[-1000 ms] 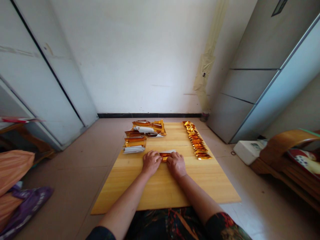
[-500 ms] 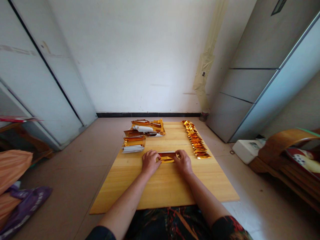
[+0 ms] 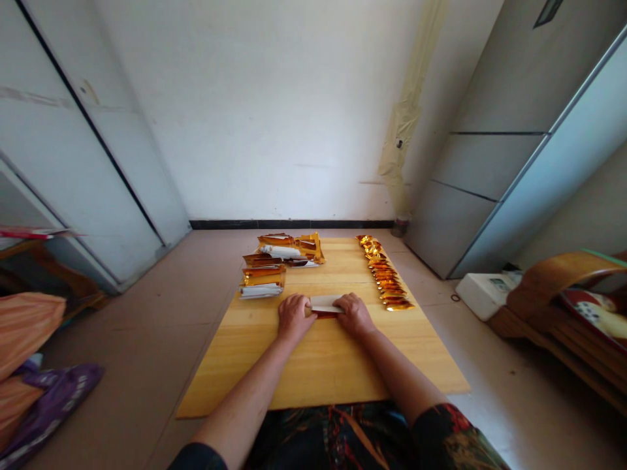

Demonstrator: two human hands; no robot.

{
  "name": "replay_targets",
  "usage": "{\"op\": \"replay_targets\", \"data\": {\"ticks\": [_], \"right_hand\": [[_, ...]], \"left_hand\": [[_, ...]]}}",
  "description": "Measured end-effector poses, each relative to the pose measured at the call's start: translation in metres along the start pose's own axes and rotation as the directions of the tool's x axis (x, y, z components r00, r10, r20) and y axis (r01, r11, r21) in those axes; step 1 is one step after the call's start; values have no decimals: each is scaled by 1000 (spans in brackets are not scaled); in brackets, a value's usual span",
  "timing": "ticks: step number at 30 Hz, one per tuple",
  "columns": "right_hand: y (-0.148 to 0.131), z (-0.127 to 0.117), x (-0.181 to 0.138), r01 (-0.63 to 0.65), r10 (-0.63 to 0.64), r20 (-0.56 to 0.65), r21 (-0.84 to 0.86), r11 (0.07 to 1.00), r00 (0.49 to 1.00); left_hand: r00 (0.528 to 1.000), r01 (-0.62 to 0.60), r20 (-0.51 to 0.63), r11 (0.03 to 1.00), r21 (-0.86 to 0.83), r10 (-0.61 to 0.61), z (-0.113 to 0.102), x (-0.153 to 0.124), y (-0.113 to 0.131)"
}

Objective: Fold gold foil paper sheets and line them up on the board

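Observation:
Between my two hands is a sheet of gold foil paper (image 3: 325,303), its white side now mostly facing up and a strip of shiny red-gold along its near edge. At the left end, my left hand (image 3: 294,316) is closed on the sheet, thumb and fingers pinching it. My right hand (image 3: 356,314) grips the opposite end, fingertips on the white side. Beyond my left hand lies a pile of loose gold and white foil sheets (image 3: 264,277). To the right, a column of folded gold foil pieces (image 3: 386,277) overlaps in a row.
The wooden board (image 3: 313,365) lies low in front of my lap. A white wall (image 3: 284,130) stands behind it, with a grey refrigerator (image 3: 484,163) at right. A white box (image 3: 482,294) and wooden furniture (image 3: 563,307) are on the right; bags (image 3: 53,398) lie left.
The foil sheet has turned from its gold side to show its white side. My right hand has shifted slightly left; my left hand is nearly where it was.

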State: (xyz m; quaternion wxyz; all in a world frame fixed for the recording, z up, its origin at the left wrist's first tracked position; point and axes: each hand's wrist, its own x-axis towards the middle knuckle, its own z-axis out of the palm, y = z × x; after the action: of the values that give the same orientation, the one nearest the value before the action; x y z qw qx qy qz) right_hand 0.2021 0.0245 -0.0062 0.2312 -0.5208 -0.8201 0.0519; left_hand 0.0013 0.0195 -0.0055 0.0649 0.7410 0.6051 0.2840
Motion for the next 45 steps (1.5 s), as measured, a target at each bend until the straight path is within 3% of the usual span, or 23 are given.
{"op": "replay_targets", "data": {"ticks": [8,15,26,31,34,45], "right_hand": [[-7,-11,-3,97,-89,84,-90,991,992],[-11,-19,-13,180,-160,146,-139,974,976],[-22,-21,-32,178,-168,83,-135,975,982],[-26,-22,-34,156,-147,71,-146,977,987],[-27,-21,-35,142,-135,58,-135,981,989],[-5,-26,-39,158,-157,14,-88,984,987]], "left_hand": [[997,-69,26,997,-26,70,6,0,-8],[997,-56,54,998,-26,58,5,-2,-7],[982,-96,170,993,76,82,-9,-1,-3],[960,-270,90,962,30,267,-13,-11,22],[906,-384,174,922,-44,386,-9,-21,34],[910,-359,219,933,-12,353,-1,-31,33]]}}
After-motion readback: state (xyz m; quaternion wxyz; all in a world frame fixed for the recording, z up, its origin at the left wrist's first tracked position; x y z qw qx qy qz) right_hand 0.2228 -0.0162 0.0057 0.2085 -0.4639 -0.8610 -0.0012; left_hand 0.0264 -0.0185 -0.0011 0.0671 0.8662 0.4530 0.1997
